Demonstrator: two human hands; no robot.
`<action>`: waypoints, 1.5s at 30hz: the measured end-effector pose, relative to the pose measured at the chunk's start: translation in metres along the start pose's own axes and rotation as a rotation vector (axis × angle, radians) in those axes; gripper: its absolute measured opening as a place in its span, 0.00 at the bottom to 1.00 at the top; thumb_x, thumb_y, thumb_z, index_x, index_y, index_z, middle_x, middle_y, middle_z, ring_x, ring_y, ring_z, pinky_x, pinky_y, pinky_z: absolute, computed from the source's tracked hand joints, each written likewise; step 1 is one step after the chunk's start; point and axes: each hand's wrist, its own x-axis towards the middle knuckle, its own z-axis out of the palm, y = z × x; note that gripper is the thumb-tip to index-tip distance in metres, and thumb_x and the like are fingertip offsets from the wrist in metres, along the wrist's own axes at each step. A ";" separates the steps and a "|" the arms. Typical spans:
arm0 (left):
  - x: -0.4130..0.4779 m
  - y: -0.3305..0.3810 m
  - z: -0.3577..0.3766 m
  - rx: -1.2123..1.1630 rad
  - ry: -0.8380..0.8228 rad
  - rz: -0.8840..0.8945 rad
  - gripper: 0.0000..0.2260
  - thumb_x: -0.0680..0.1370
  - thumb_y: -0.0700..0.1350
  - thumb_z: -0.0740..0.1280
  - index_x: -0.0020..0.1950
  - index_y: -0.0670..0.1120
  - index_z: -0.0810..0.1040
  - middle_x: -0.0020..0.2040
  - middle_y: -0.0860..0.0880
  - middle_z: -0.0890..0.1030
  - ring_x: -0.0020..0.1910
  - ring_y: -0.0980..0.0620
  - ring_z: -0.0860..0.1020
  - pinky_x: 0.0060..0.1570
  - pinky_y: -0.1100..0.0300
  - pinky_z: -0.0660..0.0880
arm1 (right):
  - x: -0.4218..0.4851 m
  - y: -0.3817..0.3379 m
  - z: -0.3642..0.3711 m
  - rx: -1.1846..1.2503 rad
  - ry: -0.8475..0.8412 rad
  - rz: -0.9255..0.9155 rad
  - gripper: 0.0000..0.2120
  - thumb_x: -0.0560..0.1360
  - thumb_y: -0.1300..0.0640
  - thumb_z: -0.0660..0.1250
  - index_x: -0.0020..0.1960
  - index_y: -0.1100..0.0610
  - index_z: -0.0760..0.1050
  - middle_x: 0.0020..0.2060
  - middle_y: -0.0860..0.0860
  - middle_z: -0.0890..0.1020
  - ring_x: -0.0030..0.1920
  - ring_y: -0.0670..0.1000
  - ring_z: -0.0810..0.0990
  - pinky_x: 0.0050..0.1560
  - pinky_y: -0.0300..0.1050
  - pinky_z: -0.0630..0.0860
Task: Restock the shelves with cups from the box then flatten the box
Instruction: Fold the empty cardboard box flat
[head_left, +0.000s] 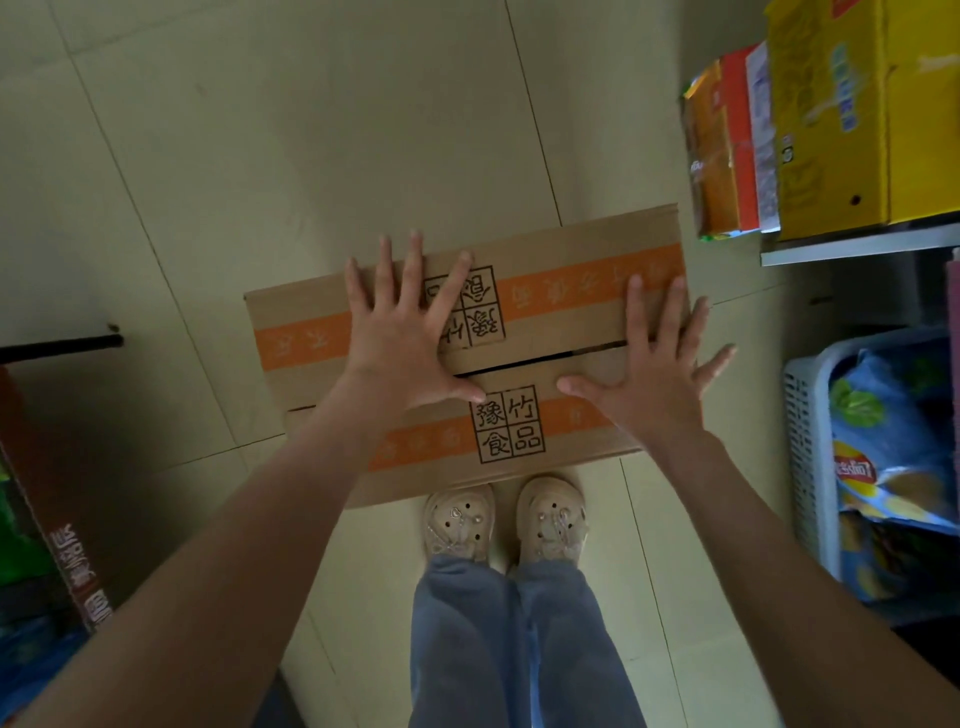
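A brown cardboard box (566, 260) with orange bands and black printed characters stands on the tiled floor just ahead of my feet. Its top flaps lie folded down, with a dark slit between them. My left hand (402, 332) is spread flat over the left half of the top, fingers straight. My right hand (660, 364) is spread flat over the right half, thumb pointing inward. Both hands are over the flaps; whether they touch them I cannot tell. No cups are visible.
A shelf (857, 247) at the upper right carries a yellow carton (831, 119) and snack packs. Below it stands a pale blue basket (810, 457) with chip bags. Dark boxes (57, 519) line the left edge. My shoes (504, 519) stand against the box's near side.
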 end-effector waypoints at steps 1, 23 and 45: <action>0.006 0.001 -0.003 0.025 -0.015 0.028 0.61 0.54 0.82 0.58 0.70 0.57 0.23 0.75 0.40 0.32 0.73 0.33 0.37 0.68 0.32 0.38 | 0.001 0.001 0.000 0.018 -0.030 0.001 0.56 0.60 0.20 0.54 0.67 0.40 0.19 0.66 0.49 0.21 0.72 0.62 0.30 0.66 0.74 0.39; -0.054 0.016 0.023 -0.197 0.004 -0.281 0.61 0.52 0.80 0.62 0.74 0.60 0.32 0.66 0.35 0.61 0.63 0.36 0.64 0.63 0.41 0.62 | -0.073 -0.061 0.075 0.535 -0.023 0.102 0.54 0.66 0.34 0.69 0.70 0.35 0.27 0.65 0.47 0.18 0.69 0.72 0.44 0.69 0.67 0.59; -0.146 -0.008 -0.262 -0.483 0.429 -0.680 0.56 0.55 0.75 0.67 0.76 0.61 0.45 0.60 0.32 0.67 0.58 0.36 0.68 0.58 0.43 0.63 | -0.147 -0.125 -0.223 0.532 0.335 -0.250 0.43 0.69 0.42 0.72 0.74 0.35 0.49 0.76 0.44 0.38 0.72 0.67 0.43 0.70 0.64 0.51</action>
